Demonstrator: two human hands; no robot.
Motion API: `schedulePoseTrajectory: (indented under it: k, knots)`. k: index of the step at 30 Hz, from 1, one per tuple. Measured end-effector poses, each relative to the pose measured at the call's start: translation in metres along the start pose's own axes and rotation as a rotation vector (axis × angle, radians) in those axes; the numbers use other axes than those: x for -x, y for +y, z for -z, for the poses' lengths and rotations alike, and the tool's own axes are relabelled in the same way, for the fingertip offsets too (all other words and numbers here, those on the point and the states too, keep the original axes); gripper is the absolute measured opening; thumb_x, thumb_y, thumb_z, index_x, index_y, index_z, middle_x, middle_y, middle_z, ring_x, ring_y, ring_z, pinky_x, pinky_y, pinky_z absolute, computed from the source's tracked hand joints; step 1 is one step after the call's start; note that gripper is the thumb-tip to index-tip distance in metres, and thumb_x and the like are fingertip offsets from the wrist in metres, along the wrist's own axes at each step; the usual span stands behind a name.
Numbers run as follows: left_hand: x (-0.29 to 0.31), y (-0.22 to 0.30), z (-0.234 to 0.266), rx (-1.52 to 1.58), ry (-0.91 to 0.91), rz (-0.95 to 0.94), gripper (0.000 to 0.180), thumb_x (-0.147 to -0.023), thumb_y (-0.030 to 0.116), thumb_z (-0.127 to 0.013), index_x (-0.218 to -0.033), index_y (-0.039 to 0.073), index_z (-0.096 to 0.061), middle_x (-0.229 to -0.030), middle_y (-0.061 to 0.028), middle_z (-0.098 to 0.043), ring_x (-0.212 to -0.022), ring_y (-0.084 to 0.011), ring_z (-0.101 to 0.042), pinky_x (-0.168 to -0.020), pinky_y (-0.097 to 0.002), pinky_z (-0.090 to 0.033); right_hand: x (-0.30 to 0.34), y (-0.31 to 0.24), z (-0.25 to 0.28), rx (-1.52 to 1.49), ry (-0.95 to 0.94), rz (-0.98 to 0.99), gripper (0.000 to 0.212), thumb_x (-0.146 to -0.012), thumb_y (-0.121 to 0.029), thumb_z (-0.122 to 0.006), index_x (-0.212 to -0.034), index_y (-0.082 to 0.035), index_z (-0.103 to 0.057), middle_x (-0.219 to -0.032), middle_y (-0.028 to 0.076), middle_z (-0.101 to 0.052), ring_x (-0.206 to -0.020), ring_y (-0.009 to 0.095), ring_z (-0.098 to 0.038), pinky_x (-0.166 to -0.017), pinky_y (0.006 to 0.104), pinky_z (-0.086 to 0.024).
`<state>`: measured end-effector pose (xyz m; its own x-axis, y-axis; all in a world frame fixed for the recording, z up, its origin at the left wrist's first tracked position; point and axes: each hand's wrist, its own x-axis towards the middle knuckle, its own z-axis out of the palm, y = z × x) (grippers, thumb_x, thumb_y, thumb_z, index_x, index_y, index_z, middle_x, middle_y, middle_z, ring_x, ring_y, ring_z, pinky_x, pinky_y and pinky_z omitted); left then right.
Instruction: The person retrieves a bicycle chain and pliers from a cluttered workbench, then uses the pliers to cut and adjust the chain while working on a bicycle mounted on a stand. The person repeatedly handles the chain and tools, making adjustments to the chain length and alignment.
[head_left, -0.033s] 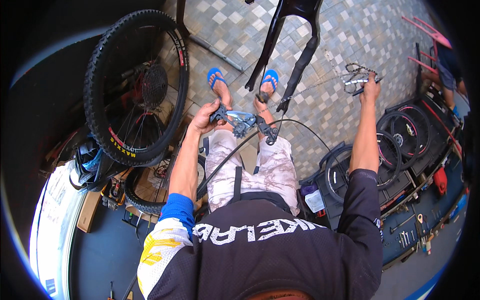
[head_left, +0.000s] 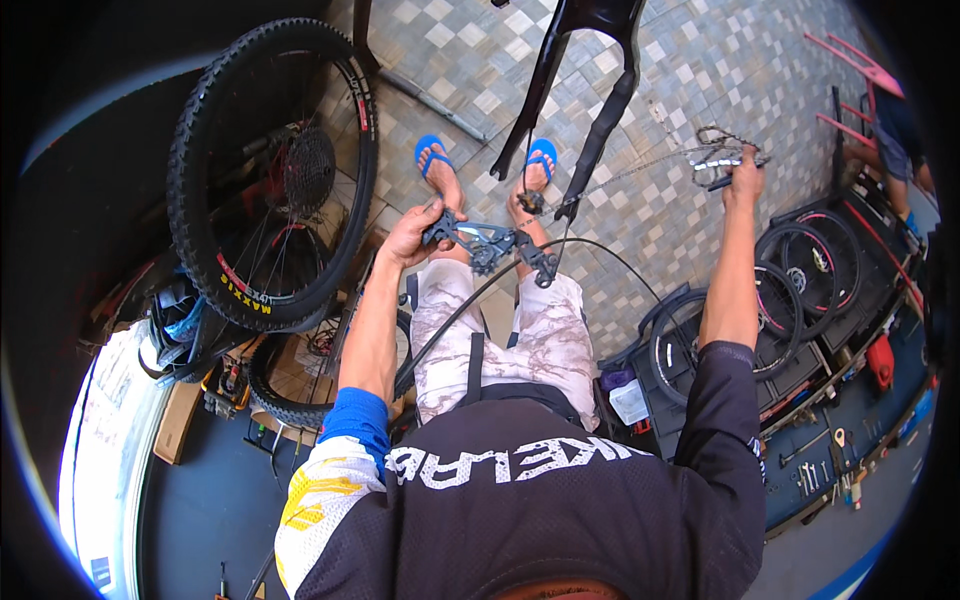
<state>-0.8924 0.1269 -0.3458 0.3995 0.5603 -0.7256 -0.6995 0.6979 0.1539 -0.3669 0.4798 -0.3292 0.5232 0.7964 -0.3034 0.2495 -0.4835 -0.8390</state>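
Observation:
My left hand [head_left: 412, 236] is closed around one end of a rear derailleur [head_left: 485, 247], holding it in front of my knees. The derailleur is dark and bluish, with toothed pulleys and a black body on its right. A black cable [head_left: 612, 250] curves near it. My right hand [head_left: 742, 183], at full reach to the right, grips a bunched bike chain [head_left: 712, 143]. One strand of the chain runs slanting back towards the derailleur. Something dark and slim also shows beside the right fingers, too small to name. A small dark part [head_left: 531, 202] hangs near my right foot.
A black bike frame [head_left: 598, 25] with two prongs reaches down from the top. At left stands a wheel [head_left: 187, 190] with a cassette. More wheels [head_left: 800, 260] lie on the right-hand bench, near hanging wrenches [head_left: 812, 478]. Another person's legs [head_left: 893, 165] show far right.
The chain loops at my right hand have shifted and bunched slightly. The small hanging part has swung a little down and right. My left hand and the derailleur have barely moved.

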Motion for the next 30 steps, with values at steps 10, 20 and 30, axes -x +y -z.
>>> schedulePoseTrajectory:
  k: [10,20,30]
  knots:
    - [-0.028,0.006,-0.048,-0.733,0.255,-0.301,0.030,-0.103,0.027,-0.068,-0.119,0.002,-0.076,-0.085,-0.0011,-0.069,-0.077,-0.0104,-0.065,-0.072,-0.0261,-0.050,0.101,-0.204,0.033,-0.138,-0.273,0.372,0.022,-0.106,-0.023,-0.064,-0.114,-0.004,-0.070,-0.080,0.001,-0.067,-0.068,0.007,-0.056,-0.063,0.0245,-0.043]
    - [-0.013,0.006,-0.023,-0.194,0.158,-0.196,0.058,-0.104,0.046,-0.061,-0.115,-0.009,-0.072,-0.078,-0.0083,-0.071,-0.059,-0.0103,-0.057,-0.057,-0.0239,-0.043,-0.016,-0.061,0.037,0.039,0.038,0.037,0.029,-0.100,-0.032,-0.071,-0.107,-0.004,-0.072,-0.087,0.004,-0.069,-0.059,0.012,-0.056,-0.049,0.0290,-0.043]
    - [0.021,-0.002,-0.041,-0.825,0.318,-0.419,0.026,-0.101,0.023,-0.070,-0.114,0.003,-0.077,-0.080,0.0022,-0.065,-0.071,-0.0081,-0.056,-0.065,-0.0244,-0.044,-0.080,0.016,0.159,1.071,0.291,-0.120,0.069,-0.093,-0.046,-0.070,-0.121,0.017,-0.065,-0.124,0.027,-0.070,-0.112,0.032,-0.069,-0.096,0.0416,-0.050]
